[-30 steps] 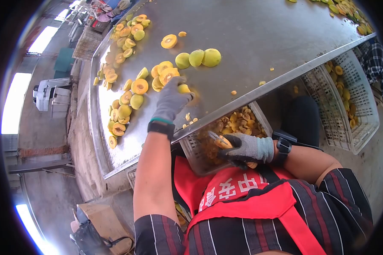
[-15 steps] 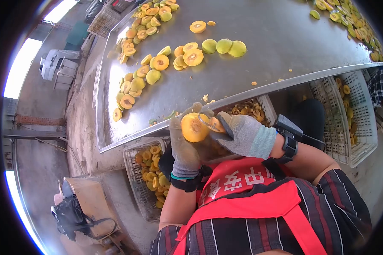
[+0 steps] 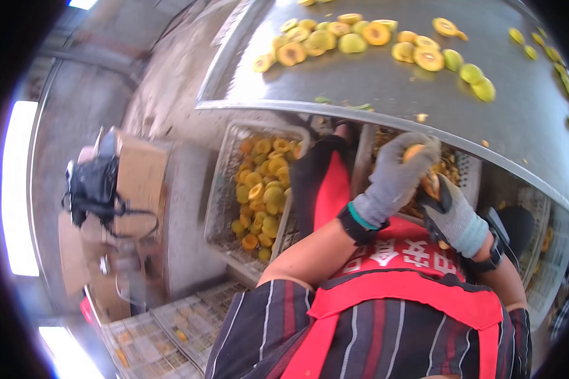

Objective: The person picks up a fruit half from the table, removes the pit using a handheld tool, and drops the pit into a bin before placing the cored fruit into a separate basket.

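Note:
My left hand [image 3: 401,170], in a grey glove, is closed around a yellow peach half [image 3: 414,151], mostly covered by the fingers. Just below and to the right, my right hand [image 3: 454,211], in a grey glove with dark fingertips, grips a pitting tool by its wooden handle [image 3: 430,185]. Its curved metal end is hidden against the left hand. Both hands are close together over a crate of peach scraps [image 3: 452,167], in front of the table's edge. On the metal table [image 3: 385,82] lie peach halves [image 3: 376,33], some cut face up, others skin up.
A white crate of peach halves [image 3: 212,189] stands on the floor to my left. Beyond it are a cardboard box [image 3: 142,180] and a black bag [image 3: 95,189]. Another crate [image 3: 553,252] stands at the right. More halves [image 3: 566,82] lie at the table's far right.
My view has swung left and down, bringing the left crate and box further into sight. My left hand has turned over the peach half, whose cut face no longer shows.

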{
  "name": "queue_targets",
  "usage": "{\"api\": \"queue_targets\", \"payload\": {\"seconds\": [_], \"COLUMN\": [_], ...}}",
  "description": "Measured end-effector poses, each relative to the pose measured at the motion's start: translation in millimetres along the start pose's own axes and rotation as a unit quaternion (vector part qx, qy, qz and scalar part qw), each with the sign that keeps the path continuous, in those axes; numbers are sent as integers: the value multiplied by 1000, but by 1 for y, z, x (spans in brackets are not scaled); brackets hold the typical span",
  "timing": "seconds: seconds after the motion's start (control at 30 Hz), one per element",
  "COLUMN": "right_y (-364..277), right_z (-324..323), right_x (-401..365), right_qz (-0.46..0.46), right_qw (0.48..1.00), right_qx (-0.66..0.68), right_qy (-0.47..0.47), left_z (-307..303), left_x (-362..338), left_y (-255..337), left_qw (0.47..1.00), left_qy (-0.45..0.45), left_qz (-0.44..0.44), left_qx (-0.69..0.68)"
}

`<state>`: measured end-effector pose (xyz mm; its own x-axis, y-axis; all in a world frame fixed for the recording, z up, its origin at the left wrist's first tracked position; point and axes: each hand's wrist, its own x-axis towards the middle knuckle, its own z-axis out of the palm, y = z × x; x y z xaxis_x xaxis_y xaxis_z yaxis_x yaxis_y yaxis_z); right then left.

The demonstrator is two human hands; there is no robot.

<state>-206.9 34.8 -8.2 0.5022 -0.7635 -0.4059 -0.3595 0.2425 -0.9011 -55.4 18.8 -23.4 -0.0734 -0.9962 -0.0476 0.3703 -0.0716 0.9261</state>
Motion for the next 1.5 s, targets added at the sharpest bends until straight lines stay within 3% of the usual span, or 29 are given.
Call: {"api": "queue_targets", "payload": {"seconds": [0.03, 0.07, 0.1, 0.13, 0.23, 0.27, 0.3, 0.43, 0.5, 0.57, 0.6, 0.63, 0.7, 0.77, 0.83, 0.9, 0.97, 1.0, 1.1, 1.17, 1.23, 1.3, 1.37, 1.4, 1.5], "right_y": [8, 8, 6, 7, -1, -13, -20, -18, -10, -26, -19, -17, -21, -17, -31, -34, -23, -28, -17, -23, -25, -21, -26, -22, -8], "right_z": [4, 4, 3, 3, -1, -6, -9, -9, 0, -2, -2, -8, -21, -24, -17, -19, -26, -28, -32, -32, -27, -28, -29, -29, -28], "right_x": [-3, -3, -4, -5, -5, -4, -4, -8, -3, -3, 2, 1, 1, -2, -7, -11, -13, -14, -14, -15, -17, -16, -18, -19, -17], "right_qz": [-128, -153, -177, -180, -207, -29, 151, 123, -33, 85, 28, 31, 157, 127, 131, 138, 98, 136, 140, 156, 80, 53, 110, 100, 93], "right_qw": [986, 971, 947, 946, 942, 989, 978, 977, 993, 989, 992, 993, 951, 939, 981, 987, 969, 955, 925, 934, 993, 997, 986, 974, 944], "right_qx": [-80, -172, -261, -263, -263, -130, 11, 79, -58, -34, -59, -58, 178, 246, 78, 26, 175, 227, 320, 284, 39, -25, 91, 183, 293], "right_qy": [64, 63, 66, 59, 21, -67, -146, -153, -93, -119, -111, -101, -198, -203, -118, -83, -144, -134, -150, -149, -72, -56, -82, -95, -124], "left_z": [-2, -6, -8, -11, -20, -24, -27, -30, -33, -28, -27, -26, -24, -19, -14, -8, -2, 1, 7, 7, 10, 13, 14, 17, 22], "left_x": [0, -2, -3, -5, -7, -6, -8, -3, 1, 3, 6, 7, 12, 17, 20, 23, 22, 21, 19, 24, 28, 33, 34, 33, 27], "left_y": [3, 7, 10, 13, 11, 11, 14, 17, 12, 12, 10, 8, 5, 8, 13, 11, 9, 8, 8, 7, 16, 18, 14, 12, 8], "left_qw": [1000, 1000, 997, 989, 985, 982, 982, 976, 977, 982, 982, 980, 982, 979, 974, 972, 983, 983, 988, 987, 980, 969, 977, 977, 992], "left_qy": [-12, 2, -25, -54, -108, -149, -153, -181, -170, -149, -151, -161, -143, -145, -157, -161, -147, -150, -124, -132, -150, -169, -160, -161, -86], "left_qz": [-22, -16, -68, -122, -120, -108, -107, -85, -76, -111, -112, -113, -122, -145, -146, -136, -98, -99, -78, -86, -97, -104, -77, -78, -93], "left_qx": [4, 5, 38, 69, 62, 40, 35, 81, 103, 7, 12, 10, -10, -4, 79, 105, 41, 42, -43, 30, 89, 147, 113, 113, 0]}}
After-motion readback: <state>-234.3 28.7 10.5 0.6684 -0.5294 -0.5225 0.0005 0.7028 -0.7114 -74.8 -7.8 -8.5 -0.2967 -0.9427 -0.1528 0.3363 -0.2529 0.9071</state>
